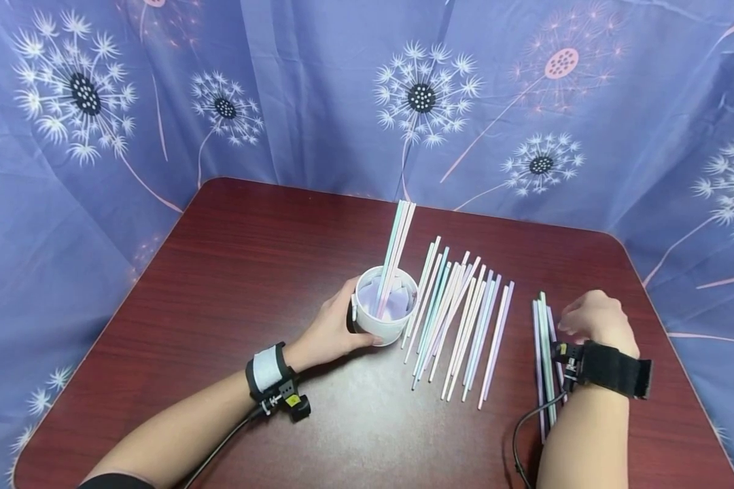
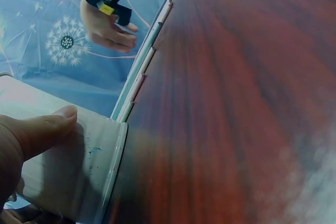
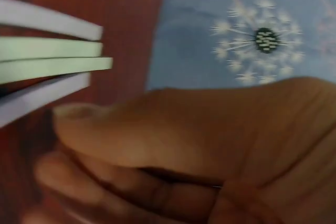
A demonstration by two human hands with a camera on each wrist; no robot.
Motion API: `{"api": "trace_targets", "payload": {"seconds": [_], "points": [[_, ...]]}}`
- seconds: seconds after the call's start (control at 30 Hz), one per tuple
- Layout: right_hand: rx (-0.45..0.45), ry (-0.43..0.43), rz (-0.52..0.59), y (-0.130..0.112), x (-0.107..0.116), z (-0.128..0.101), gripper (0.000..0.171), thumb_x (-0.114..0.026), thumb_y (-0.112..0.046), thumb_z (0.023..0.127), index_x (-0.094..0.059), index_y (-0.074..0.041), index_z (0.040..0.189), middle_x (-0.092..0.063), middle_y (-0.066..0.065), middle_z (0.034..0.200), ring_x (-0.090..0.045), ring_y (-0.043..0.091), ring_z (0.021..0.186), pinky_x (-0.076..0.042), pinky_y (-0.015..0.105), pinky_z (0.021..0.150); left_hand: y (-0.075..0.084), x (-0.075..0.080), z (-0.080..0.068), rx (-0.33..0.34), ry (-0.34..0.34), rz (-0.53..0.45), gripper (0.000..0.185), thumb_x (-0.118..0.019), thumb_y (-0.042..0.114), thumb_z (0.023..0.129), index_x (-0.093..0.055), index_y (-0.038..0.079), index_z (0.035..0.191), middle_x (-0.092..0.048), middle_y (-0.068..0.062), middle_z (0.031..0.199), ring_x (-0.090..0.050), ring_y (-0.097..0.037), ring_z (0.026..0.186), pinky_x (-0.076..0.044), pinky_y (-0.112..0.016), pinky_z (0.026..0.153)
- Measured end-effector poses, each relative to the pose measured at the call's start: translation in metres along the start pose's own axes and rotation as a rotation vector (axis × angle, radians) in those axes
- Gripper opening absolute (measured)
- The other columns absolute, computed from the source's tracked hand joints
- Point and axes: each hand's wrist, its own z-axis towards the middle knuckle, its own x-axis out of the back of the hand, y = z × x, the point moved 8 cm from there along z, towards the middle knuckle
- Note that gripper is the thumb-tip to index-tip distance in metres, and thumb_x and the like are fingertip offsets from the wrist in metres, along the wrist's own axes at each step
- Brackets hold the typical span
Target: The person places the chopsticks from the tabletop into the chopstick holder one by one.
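Gripping the white cup [image 1: 387, 331] near the middle of the table [image 1: 269, 238], the left hand [image 1: 333, 329] comes in from about 8 o'clock, its thumb on the near wall and its other fingers curled round the far side, partly hidden. In the left wrist view the thumb lies along the wall, near some small blue marks. The cup's mouth faces up, and a few upright sticks [image 1: 394, 255] in pale colours rise from it, leaning toward 12 to 1 o'clock.

At the cup's 3 o'clock, just beside it, loose sticks [image 1: 459, 299] in white, pink, teal and lilac lie roughly side by side, some crossing. Beyond them, between 3 and 4 o'clock, is a smaller group of sticks [image 1: 548, 360], green and lilac. The right hand [image 1: 596, 319] hovers just beside that group, its fingers loosely curled, with a gap between thumb and fingertips and nothing visibly held.

Each wrist wears a band, left [image 1: 268, 372] and right [image 1: 614, 370]. A blue curtain [image 1: 336, 88] printed with dandelions hangs behind the table at 12 o'clock.
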Motion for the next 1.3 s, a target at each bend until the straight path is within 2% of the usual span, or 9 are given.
{"api": "trace_targets", "payload": {"seconds": [0.1, 0.2, 0.33, 0.5, 0.77, 0.9, 1.0, 1.2, 1.3], "points": [[0.008, -0.085, -0.001, 0.002, -0.010, 0.006, 0.028, -0.067, -0.013, 0.078, -0.071, 0.004, 0.099, -0.069, 0.003, 0.069, -0.065, 0.018, 0.065, -0.050, 0.038, 0.057, -0.001, 0.000, 0.000, 0.009, -0.005, 0.002, 0.109, -0.092, 0.032, 0.063, -0.027, 0.033, 0.150, -0.049, 0.005, 0.139, -0.046, -0.010, 0.128, -0.037, -0.037, 0.108], [0.015, -0.133, -0.019, 0.003, -0.015, 0.010, 0.031, -0.069, -0.014, 0.078, -0.070, 0.006, 0.102, -0.072, 0.007, 0.075, -0.068, 0.018, 0.069, -0.052, 0.045, 0.066, 0.000, 0.000, 0.000, 0.008, -0.006, -0.001, 0.108, -0.092, 0.032, 0.063, -0.027, 0.033, 0.150, -0.049, 0.005, 0.139, -0.046, -0.011, 0.128, -0.037, -0.038, 0.108], [0.036, -0.142, -0.022, 0.001, -0.016, 0.012, 0.035, -0.072, -0.014, 0.078, -0.069, 0.008, 0.105, -0.073, 0.011, 0.082, -0.069, 0.018, 0.072, -0.052, 0.049, 0.072, 0.000, 0.000, 0.000, 0.006, -0.001, -0.002, 0.108, -0.093, 0.032, 0.063, -0.028, 0.034, 0.150, -0.049, 0.006, 0.138, -0.046, -0.010, 0.127, -0.037, -0.037, 0.108], [0.023, -0.138, -0.013, 0.000, -0.017, 0.012, 0.030, -0.071, -0.013, 0.077, -0.071, 0.007, 0.100, -0.073, 0.010, 0.078, -0.068, 0.017, 0.069, -0.053, 0.042, 0.066, 0.000, 0.001, 0.000, 0.003, 0.004, 0.005, 0.108, -0.092, 0.031, 0.063, -0.028, 0.033, 0.149, -0.049, 0.006, 0.138, -0.046, -0.010, 0.127, -0.038, -0.037, 0.108], [-0.055, 0.006, -0.007, 0.010, -0.011, 0.010, 0.016, -0.068, -0.011, 0.072, -0.074, -0.001, 0.082, -0.066, 0.009, 0.068, -0.061, 0.024, 0.066, -0.047, 0.036, 0.054, 0.000, 0.000, 0.000, -0.001, 0.004, 0.007, 0.107, -0.092, 0.030, 0.063, -0.029, 0.031, 0.149, -0.049, 0.006, 0.138, -0.047, -0.010, 0.127, -0.039, -0.036, 0.107], [-0.071, 0.033, 0.071, 0.015, -0.011, 0.010, 0.025, -0.067, -0.011, 0.077, -0.073, 0.006, 0.095, -0.069, 0.009, 0.066, -0.065, 0.020, 0.062, -0.049, 0.035, 0.053, 0.000, 0.000, 0.000, 0.001, 0.001, 0.009, 0.106, -0.092, 0.032, 0.064, -0.029, 0.031, 0.149, -0.049, 0.008, 0.137, -0.046, -0.008, 0.126, -0.038, -0.035, 0.107], [-0.069, 0.057, 0.085, 0.017, -0.010, 0.012, 0.033, -0.067, -0.012, 0.078, -0.070, 0.009, 0.103, -0.070, 0.009, 0.066, -0.066, 0.018, 0.060, -0.050, 0.034, 0.054, 0.000, 0.000, 0.000, -0.007, 0.006, 0.014, 0.106, -0.092, 0.032, 0.064, -0.029, 0.031, 0.149, -0.049, 0.007, 0.137, -0.046, -0.009, 0.127, -0.039, -0.035, 0.107], [-0.083, 0.140, 0.057, 0.021, -0.001, 0.013, 0.030, -0.069, -0.018, 0.078, -0.072, 0.004, 0.098, -0.070, 0.016, 0.074, -0.064, 0.032, 0.072, -0.050, 0.043, 0.058, 0.000, 0.001, 0.000, -0.014, 0.010, 0.018, 0.108, -0.092, 0.032, 0.063, -0.029, 0.031, 0.150, -0.050, 0.005, 0.138, -0.047, -0.011, 0.127, -0.039, -0.038, 0.107], [-0.082, 0.251, 0.056, 0.018, 0.012, 0.009, 0.030, -0.069, -0.023, 0.080, -0.073, 0.001, 0.096, -0.068, 0.023, 0.084, -0.061, 0.044, 0.081, -0.049, 0.048, 0.060, 0.000, 0.001, 0.000, -0.010, 0.007, 0.020, 0.107, -0.092, 0.032, 0.063, -0.029, 0.031, 0.150, -0.050, 0.005, 0.138, -0.047, -0.011, 0.127, -0.040, -0.038, 0.107]]}}
